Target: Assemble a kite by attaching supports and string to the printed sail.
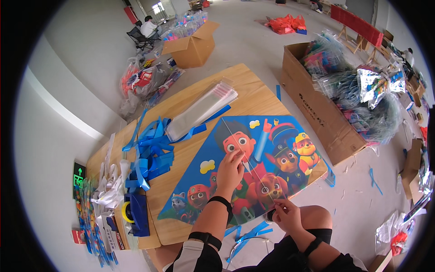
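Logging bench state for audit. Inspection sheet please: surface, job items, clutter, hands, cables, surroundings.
Surface: wooden table, partly covered.
Job items: printed blue sheet, thin diagonal line across it.
Clutter: blue strips, clear bags, white strips, blue tape dispenser, left of the sheet.
Left hand: fingers on the sheet.
Right hand: fingers at the sheet's near edge.
Cables: nothing seen.
Surroundings: open cardboard box of bagged goods, right; seated person, background.

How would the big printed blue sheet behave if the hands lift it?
The sheet probably bends easily, since it looks thin. It is likely light for its broad size, with little thickness showing. The rod-like line across it may keep that part stiffer.
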Tool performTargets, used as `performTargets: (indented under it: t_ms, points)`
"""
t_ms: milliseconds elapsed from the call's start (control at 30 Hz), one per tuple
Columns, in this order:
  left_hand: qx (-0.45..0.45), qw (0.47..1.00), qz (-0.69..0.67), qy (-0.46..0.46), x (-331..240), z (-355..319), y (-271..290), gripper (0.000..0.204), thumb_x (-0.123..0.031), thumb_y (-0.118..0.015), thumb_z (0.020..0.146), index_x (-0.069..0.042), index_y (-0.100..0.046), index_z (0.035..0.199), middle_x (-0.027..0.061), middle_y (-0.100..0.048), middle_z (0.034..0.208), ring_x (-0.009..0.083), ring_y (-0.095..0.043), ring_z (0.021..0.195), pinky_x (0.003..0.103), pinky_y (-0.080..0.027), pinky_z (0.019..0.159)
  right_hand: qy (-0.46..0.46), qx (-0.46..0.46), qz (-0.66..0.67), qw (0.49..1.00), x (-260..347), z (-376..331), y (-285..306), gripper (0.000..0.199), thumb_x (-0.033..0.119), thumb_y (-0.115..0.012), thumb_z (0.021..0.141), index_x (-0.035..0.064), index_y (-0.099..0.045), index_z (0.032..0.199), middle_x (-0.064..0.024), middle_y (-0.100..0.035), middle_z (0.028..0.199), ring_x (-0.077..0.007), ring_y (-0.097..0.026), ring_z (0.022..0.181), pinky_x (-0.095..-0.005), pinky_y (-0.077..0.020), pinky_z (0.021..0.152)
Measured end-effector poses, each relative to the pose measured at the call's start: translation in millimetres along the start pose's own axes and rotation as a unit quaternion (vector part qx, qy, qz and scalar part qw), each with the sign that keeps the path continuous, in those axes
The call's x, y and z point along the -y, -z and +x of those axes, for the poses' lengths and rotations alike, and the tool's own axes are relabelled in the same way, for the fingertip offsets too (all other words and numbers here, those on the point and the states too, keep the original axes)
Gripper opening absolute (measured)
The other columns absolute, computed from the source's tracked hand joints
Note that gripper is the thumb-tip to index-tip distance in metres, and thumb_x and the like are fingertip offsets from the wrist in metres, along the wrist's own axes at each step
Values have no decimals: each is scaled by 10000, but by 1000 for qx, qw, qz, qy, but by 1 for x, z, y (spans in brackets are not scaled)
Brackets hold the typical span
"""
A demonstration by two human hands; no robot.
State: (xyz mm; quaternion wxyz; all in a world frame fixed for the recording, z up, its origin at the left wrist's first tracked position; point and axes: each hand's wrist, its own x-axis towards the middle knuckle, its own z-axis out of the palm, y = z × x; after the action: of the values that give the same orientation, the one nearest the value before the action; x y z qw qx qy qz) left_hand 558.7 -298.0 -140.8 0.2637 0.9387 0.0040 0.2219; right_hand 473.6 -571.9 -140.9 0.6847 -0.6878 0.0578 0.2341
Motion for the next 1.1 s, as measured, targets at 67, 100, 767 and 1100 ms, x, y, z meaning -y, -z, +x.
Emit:
performTargets:
  t_ms: [67, 100, 767, 1100]
  points:
    - [4, 1000, -2, 2, 0, 0, 0, 384, -14, -616, 869, -97, -691, 1236, 71, -632, 1294, 314, -618, 1133, 426, -520, 955, 6, -8, -23, 1000, 5, -1, -2, 170, 0, -630, 986, -28, -678, 1146, -3, -557, 764, -46, -526, 593, -211, -412, 503]
    - [7, 1000, -5, 5, 0, 0, 0, 382, -13, -615, 870, -96, -691, 1235, 71, -632, 1292, 314, -618, 1133, 427, -520, 954, 6, -9, -23, 1000, 2, -1, -1, 170, 0, -630, 986, -28, -678, 1146, -3, -557, 764, -46, -526, 593, -211, -412, 503]
    - [-1, 1000, 15, -21, -1, 1, 1, 394, -17, -637, 856, -98, -694, 1238, 65, -620, 1278, 290, -634, 1076, 418, -536, 908, 6, -38, 14, 999, -15, 7, -3, 154, 48, -702, 947, -11, -697, 1089, -41, -642, 750, -85, -600, 541, -227, -497, 485]
    - [-9, 999, 17, -26, 3, -1, -1, 420, -6, -634, 847, -105, -695, 1251, 49, -621, 1300, 272, -642, 1048, 403, -540, 911, -44, -22, 70, 996, -9, 7, -2, 141, 59, -581, 1032, -23, -659, 1116, -50, -611, 728, -86, -536, 501, -236, -407, 451]
